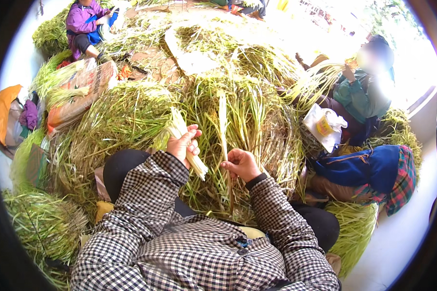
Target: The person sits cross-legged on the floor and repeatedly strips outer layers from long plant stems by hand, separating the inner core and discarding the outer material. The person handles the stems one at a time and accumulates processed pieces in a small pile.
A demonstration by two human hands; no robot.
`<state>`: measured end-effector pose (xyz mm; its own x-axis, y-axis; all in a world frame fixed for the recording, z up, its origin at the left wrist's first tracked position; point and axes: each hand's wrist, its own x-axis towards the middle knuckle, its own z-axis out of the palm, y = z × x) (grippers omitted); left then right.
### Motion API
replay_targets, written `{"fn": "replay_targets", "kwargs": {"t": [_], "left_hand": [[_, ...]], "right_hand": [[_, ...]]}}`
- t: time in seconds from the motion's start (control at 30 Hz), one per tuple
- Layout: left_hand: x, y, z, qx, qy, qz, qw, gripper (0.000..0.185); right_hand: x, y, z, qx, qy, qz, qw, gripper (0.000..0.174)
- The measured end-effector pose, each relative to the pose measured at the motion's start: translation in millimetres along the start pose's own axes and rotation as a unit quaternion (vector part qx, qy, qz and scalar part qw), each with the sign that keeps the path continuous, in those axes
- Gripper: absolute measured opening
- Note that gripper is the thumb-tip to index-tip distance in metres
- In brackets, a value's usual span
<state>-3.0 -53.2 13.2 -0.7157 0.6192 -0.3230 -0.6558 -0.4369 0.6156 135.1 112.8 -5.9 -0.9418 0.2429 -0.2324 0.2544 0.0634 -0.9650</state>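
My left hand (184, 144) is closed around a bundle of pale plant stalks (197, 165), whose cut-looking ends point down toward my lap. The bundle's upper part leans away to the left. Between the thumb and fingers of my right hand (241, 164) is a single long pale stalk (223, 127), held almost upright. Its lower end is brownish and hangs below my fingers. Both hands are over a large heap of green and straw-coloured stalks (131, 112) that spreads before my knees.
At right a person in a green sleeve (360, 94) holds long stalks; near them lies a white plastic bag (322, 125). Another person in purple (82, 22) sits far left. A woven sack (82, 91) bears pale bundles. A blue cloth (360, 169) lies right of my knee.
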Motion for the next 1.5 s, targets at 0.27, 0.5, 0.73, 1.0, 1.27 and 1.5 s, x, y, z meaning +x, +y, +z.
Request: {"fn": "replay_targets", "kwargs": {"t": [0.27, 0.5, 0.73, 1.0, 1.27, 1.5], "left_hand": [[4, -6, -1, 0.034, 0.047, 0.052, 0.997, 0.019], [0, -16, -3, 0.125, 0.026, 0.064, 0.99, 0.015], [-11, -18, 12, 0.225, -0.006, 0.075, 0.971, 0.012], [-3, 2, 1, 0.056, 0.038, 0.064, 0.996, 0.007], [-10, 49, -1, 0.156, 0.053, 0.178, 0.97, 0.021], [-11, 81, -6, 0.168, 0.084, 0.269, 0.945, 0.016]], "right_hand": [[-6, 1, 28, -0.091, -0.056, -0.084, 0.991, 0.02], [-5, -23, 34, -0.073, 0.047, -0.114, 0.99, 0.016], [45, -32, 43, 0.153, 0.099, -0.089, 0.979, 0.016], [6, -17, 40, 0.395, -0.017, -0.055, 0.917, 0.008], [-40, 32, -60, 0.267, -0.23, 0.106, 0.93, 0.011], [-60, 82, -60, -0.389, -0.373, 0.306, 0.785, 0.026]]}}
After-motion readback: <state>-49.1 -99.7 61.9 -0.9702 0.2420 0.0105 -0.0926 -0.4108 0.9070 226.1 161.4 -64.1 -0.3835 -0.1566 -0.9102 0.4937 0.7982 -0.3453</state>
